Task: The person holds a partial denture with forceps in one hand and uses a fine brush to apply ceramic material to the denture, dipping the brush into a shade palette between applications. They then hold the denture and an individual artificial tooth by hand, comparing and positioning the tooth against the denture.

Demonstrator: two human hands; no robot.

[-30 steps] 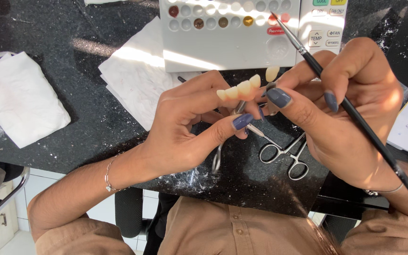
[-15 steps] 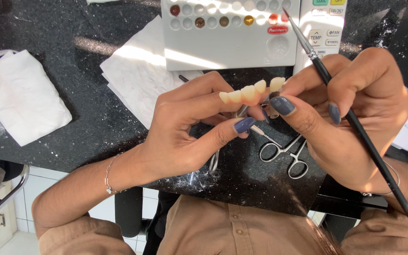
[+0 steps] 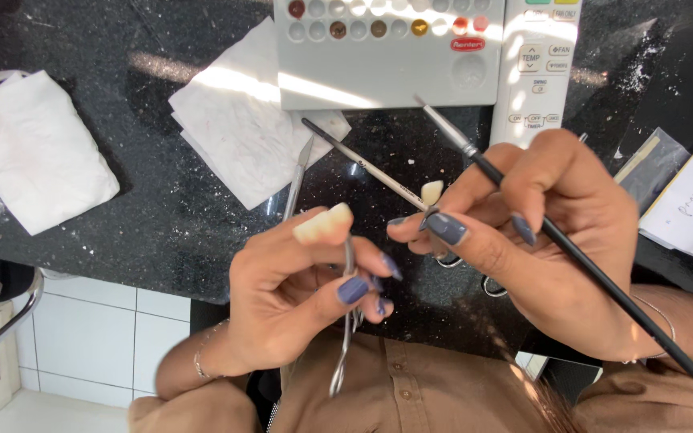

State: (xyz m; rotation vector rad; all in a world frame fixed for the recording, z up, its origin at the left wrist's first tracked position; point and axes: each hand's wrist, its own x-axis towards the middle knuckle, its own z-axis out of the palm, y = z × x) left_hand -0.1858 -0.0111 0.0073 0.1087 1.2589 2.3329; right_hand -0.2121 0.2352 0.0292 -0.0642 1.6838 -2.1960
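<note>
- Left hand (image 3: pixel 298 297): closed on metal forceps (image 3: pixel 345 321) whose tip carries a row of teeth (image 3: pixel 322 224), near centre.
- Right hand (image 3: pixel 539 240): fingers curled around a black brush (image 3: pixel 595 273); one tooth (image 3: pixel 431 192) at its fingertips.
- Palette (image 3: pixel 387 72) lies far, behind both hands.

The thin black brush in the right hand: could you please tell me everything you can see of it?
The black brush is a long, slim stick with a dark handle, a short silvery ferrule near its tip and a fine pale point. The right hand holds it like a pen, fingers wrapped round its upper part. It lies slanted, the tip up-left over the dark counter, just below the white palette, the handle end running down-right past the wrist. Its tip touches nothing visible.
</note>
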